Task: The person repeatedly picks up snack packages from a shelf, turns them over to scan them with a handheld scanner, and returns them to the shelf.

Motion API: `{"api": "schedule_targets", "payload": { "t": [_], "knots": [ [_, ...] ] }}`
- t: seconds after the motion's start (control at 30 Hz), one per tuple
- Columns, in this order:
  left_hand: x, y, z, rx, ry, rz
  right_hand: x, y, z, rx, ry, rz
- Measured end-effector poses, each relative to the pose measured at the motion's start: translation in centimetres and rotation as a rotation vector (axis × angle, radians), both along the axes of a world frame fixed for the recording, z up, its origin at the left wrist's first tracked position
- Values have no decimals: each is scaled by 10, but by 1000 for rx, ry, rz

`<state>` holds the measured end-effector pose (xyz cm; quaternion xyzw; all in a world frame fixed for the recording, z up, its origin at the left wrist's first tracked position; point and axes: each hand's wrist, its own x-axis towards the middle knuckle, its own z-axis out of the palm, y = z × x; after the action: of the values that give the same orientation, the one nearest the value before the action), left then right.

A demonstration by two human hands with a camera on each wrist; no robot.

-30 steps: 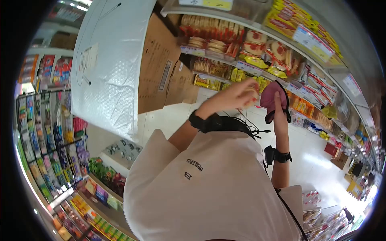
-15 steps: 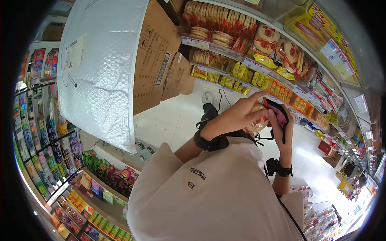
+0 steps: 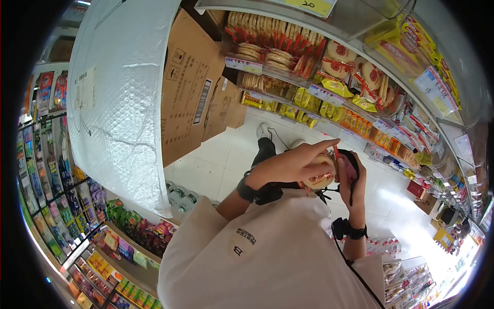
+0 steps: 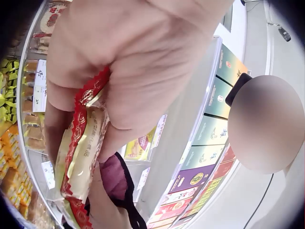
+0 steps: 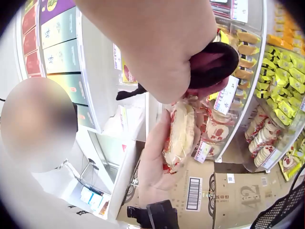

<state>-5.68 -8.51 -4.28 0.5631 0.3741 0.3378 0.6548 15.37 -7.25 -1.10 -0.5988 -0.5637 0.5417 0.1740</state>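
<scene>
In the head view my left hand (image 3: 285, 167) grips a round, clear-wrapped biscuit pack (image 3: 320, 177) with red print. Seen from the left wrist, the pack (image 4: 90, 143) is edge-on between the thumb and fingers of my left hand (image 4: 128, 57). A pink-purple cloth pouch (image 3: 351, 169) with black trim is held by my right hand (image 3: 358, 188), close beside the pack. In the right wrist view the pouch (image 5: 209, 71) shows a black-rimmed opening above the pack (image 5: 181, 133). Whether my right fingers touch the pack, I cannot tell.
Shelves of wrapped biscuits (image 3: 278, 31) run along the far side, price tags (image 3: 327, 95) on their edges. Cardboard boxes (image 3: 188, 87) and a large silvery-white wrapped block (image 3: 121, 103) stand left. Tiled floor (image 3: 221, 154) lies below; another aisle's shelves (image 3: 56, 180) are at far left.
My hands have come together: the left hand with the pack moved beside the pouch, and both then shifted slightly lower in the head view. The pouch has turned between my hands.
</scene>
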Motion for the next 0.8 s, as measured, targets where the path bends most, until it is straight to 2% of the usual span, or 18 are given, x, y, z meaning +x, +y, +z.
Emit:
{"api": "schedule_targets", "payload": {
  "t": [0.03, 0.17, 0.27, 0.37, 0.4, 0.47, 0.53, 0.63, 0.67, 0.7, 0.73, 0.8],
  "knots": [
    [-3, 2, 5, -48, -29, -26, -2, 2, 11, -91, 71, -6],
    [-8, 4, 18, -192, -145, -78, 4, -3, 2, -126, 341, -65],
    [-8, 4, 9, -174, -210, -62, 3, -1, 8, -144, 311, -53],
    [-7, 7, 6, -130, -200, -4, -4, 2, 13, 60, 103, -180],
    [-6, 8, 7, -120, -189, 16, -1, 5, 13, -8, 41, -355],
    [-1, 10, 6, -159, -222, 150, -2, 13, 12, 143, 111, -537],
    [4, 15, 9, -172, -247, 293, -11, 11, 18, 266, 93, -507],
    [18, 24, 23, -97, -414, 442, -35, 11, 16, 819, -28, -5],
    [22, 27, 28, -48, -496, 488, -42, 12, 20, 963, -131, 253],
    [23, 27, 34, -136, -487, 487, -50, 9, 23, 1023, -160, 230],
    [24, 29, 35, -109, -452, 490, -53, 8, 24, 1081, -191, 208],
    [28, 31, 31, -62, -388, 501, -49, 20, 19, 1012, -106, 127]
  ]
}}
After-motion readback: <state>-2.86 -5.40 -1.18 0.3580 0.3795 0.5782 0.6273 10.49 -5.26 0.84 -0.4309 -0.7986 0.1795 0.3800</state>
